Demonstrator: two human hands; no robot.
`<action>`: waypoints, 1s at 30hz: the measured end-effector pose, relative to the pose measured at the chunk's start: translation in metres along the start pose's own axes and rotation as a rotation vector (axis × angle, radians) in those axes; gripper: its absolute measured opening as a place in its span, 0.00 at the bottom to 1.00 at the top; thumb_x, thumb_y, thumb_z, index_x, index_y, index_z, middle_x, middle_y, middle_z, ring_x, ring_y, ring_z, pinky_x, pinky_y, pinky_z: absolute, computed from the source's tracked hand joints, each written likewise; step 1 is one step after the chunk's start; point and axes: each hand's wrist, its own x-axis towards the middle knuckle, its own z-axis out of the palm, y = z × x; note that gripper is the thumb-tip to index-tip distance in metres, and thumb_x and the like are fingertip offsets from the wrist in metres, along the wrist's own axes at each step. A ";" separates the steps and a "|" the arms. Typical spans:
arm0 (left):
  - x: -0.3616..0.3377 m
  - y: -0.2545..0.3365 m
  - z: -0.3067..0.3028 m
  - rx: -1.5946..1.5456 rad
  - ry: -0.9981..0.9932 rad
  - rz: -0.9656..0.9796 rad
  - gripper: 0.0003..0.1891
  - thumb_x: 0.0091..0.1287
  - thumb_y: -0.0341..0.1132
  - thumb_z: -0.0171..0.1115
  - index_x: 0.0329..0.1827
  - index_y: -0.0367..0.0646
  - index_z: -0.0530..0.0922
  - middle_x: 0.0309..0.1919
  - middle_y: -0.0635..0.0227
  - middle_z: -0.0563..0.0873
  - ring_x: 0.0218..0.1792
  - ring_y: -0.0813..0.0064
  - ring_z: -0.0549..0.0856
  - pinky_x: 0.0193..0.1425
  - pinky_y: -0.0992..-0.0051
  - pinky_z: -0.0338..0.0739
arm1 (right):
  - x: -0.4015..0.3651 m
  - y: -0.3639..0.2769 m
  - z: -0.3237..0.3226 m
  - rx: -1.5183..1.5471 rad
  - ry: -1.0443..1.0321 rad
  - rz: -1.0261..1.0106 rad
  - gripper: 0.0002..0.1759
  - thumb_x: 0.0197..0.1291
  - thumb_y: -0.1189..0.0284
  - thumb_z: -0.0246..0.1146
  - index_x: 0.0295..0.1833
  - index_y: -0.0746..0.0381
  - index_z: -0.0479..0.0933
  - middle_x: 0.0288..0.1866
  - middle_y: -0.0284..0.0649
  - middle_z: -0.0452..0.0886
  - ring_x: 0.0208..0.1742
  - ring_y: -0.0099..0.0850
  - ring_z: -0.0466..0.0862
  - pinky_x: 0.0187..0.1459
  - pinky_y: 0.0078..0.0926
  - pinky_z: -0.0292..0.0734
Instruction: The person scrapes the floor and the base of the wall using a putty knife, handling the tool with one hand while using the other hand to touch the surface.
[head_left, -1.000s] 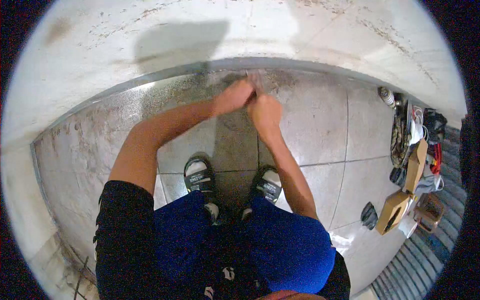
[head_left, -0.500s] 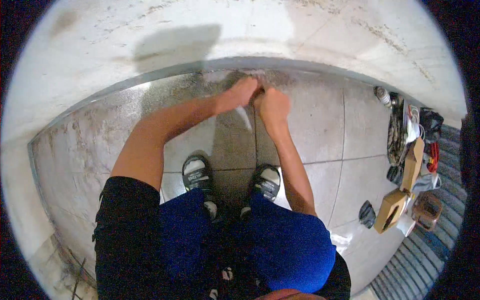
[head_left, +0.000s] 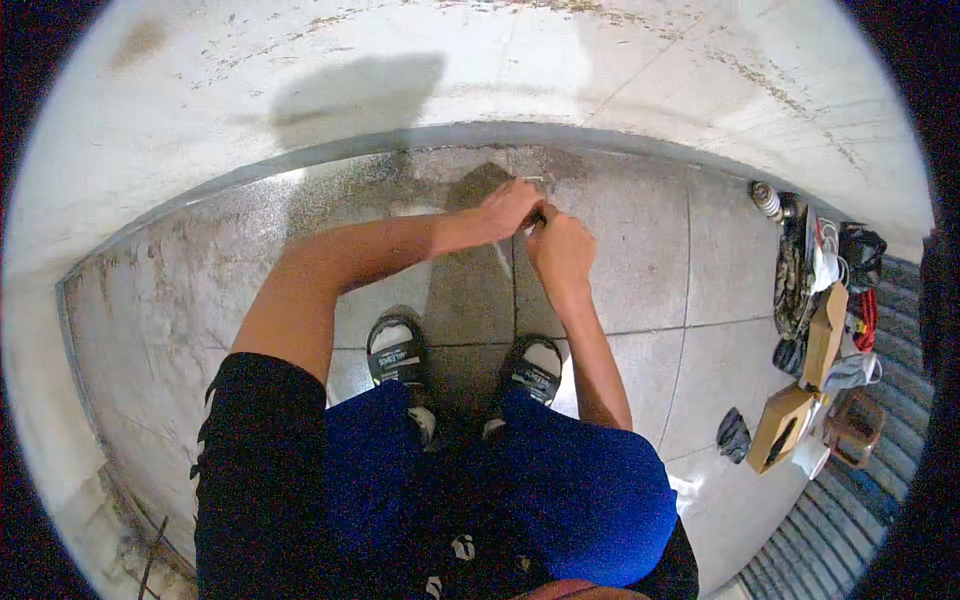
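Observation:
Both hands meet over the floor tiles, a short way from the base of the wall. My left hand (head_left: 512, 207) is closed, with a thin white strip (head_left: 503, 258) hanging below it. Another bit of white shows past its fingertips. Close against it, my right hand (head_left: 563, 248) is curled into a fist. A small dark thing (head_left: 541, 213) shows between the two hands, mostly covered by the fingers; I cannot tell what it is.
A white wall (head_left: 520, 75) curves across the front. My sandalled feet (head_left: 396, 350) stand on grey tiles (head_left: 640, 260). To the right lie an open cardboard box (head_left: 778, 430), a black crumpled bag (head_left: 733, 436), a brown plastic stool-like piece (head_left: 855, 425) and red cable (head_left: 867, 315), beside a ribbed shutter (head_left: 830, 530).
Both hands have come back from the wall toward my body and slightly right, staying together. The white strip has moved along with them.

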 end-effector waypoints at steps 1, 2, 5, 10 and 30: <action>0.005 -0.005 -0.001 -0.063 -0.017 -0.037 0.06 0.52 0.29 0.59 0.32 0.39 0.81 0.31 0.51 0.84 0.37 0.54 0.85 0.41 0.62 0.79 | 0.002 -0.001 -0.003 0.023 0.006 0.007 0.13 0.53 0.63 0.59 0.30 0.62 0.82 0.27 0.53 0.83 0.29 0.49 0.84 0.33 0.45 0.79; 0.013 -0.011 -0.002 -0.132 -0.038 -0.073 0.06 0.53 0.30 0.59 0.32 0.39 0.81 0.31 0.51 0.84 0.36 0.55 0.85 0.40 0.62 0.79 | 0.001 0.000 -0.005 0.044 0.008 0.018 0.13 0.53 0.63 0.59 0.30 0.62 0.82 0.27 0.53 0.83 0.29 0.49 0.84 0.33 0.45 0.79; 0.018 -0.004 -0.017 -0.213 0.175 -0.033 0.07 0.56 0.31 0.56 0.33 0.40 0.81 0.32 0.51 0.84 0.35 0.55 0.85 0.39 0.63 0.78 | 0.028 -0.004 -0.001 -0.014 0.050 -0.005 0.14 0.53 0.62 0.59 0.31 0.62 0.82 0.26 0.53 0.82 0.29 0.49 0.84 0.33 0.45 0.79; 0.010 0.005 -0.009 -0.102 0.075 0.001 0.06 0.54 0.29 0.58 0.33 0.39 0.81 0.34 0.50 0.83 0.39 0.51 0.84 0.42 0.59 0.78 | 0.006 0.001 -0.012 0.050 0.004 0.029 0.11 0.51 0.66 0.60 0.36 0.59 0.83 0.29 0.52 0.82 0.32 0.50 0.83 0.34 0.45 0.78; 0.025 -0.019 0.012 -0.321 0.189 -0.136 0.09 0.50 0.34 0.62 0.28 0.36 0.81 0.26 0.47 0.81 0.29 0.57 0.84 0.33 0.62 0.76 | 0.034 -0.004 -0.019 0.002 0.020 -0.004 0.13 0.50 0.64 0.61 0.31 0.63 0.83 0.27 0.53 0.82 0.30 0.50 0.84 0.35 0.44 0.80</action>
